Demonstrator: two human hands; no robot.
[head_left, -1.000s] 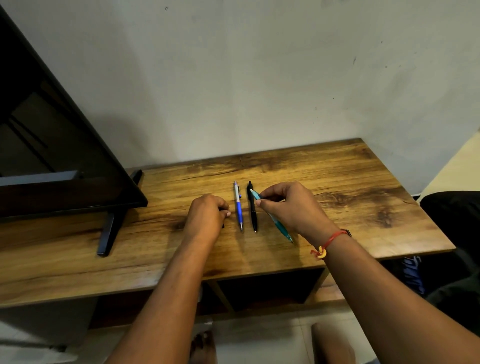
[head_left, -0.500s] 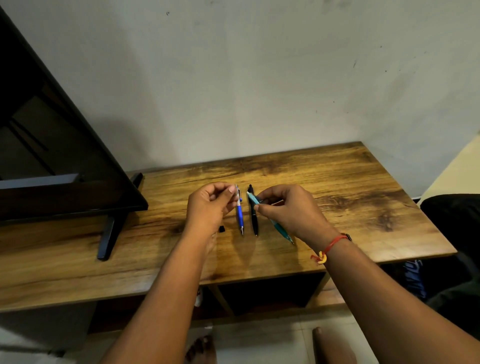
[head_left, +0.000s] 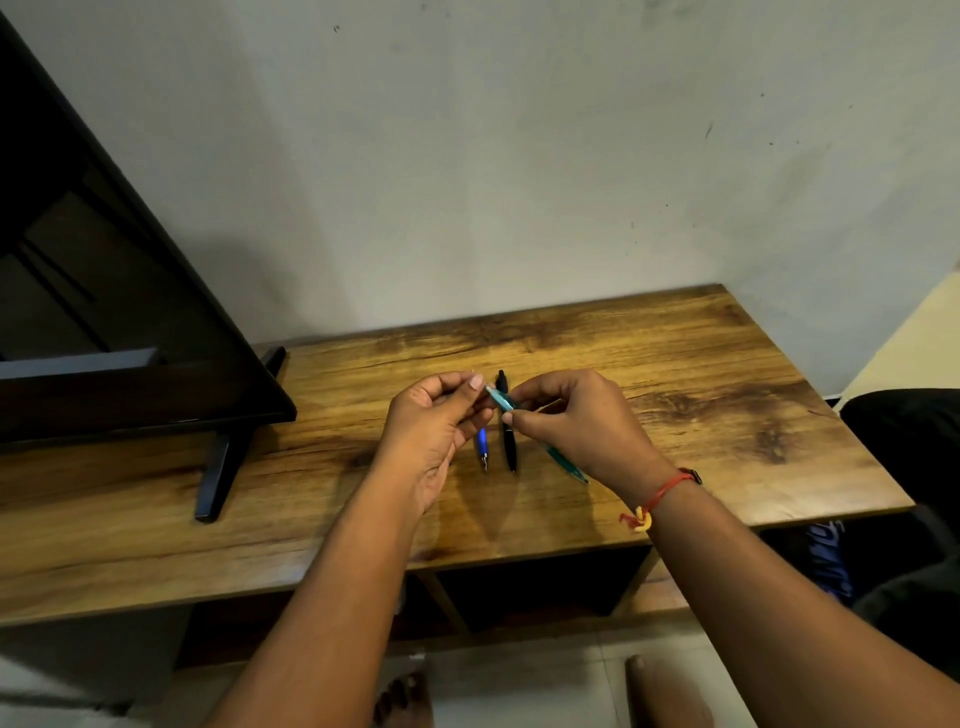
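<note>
While my right hand (head_left: 576, 421) grips the teal pen (head_left: 506, 404) mid-frame above the counter (head_left: 701, 364), my left hand (head_left: 436, 421) pinches its top end. The blue pen (head_left: 482, 441) and black pen (head_left: 508, 436) lie side by side, so I judge only this one is left to place.

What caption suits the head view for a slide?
Right hand and left hand hold a teal pen above a wooden table, where a blue pen and a black pen lie parallel.
</note>
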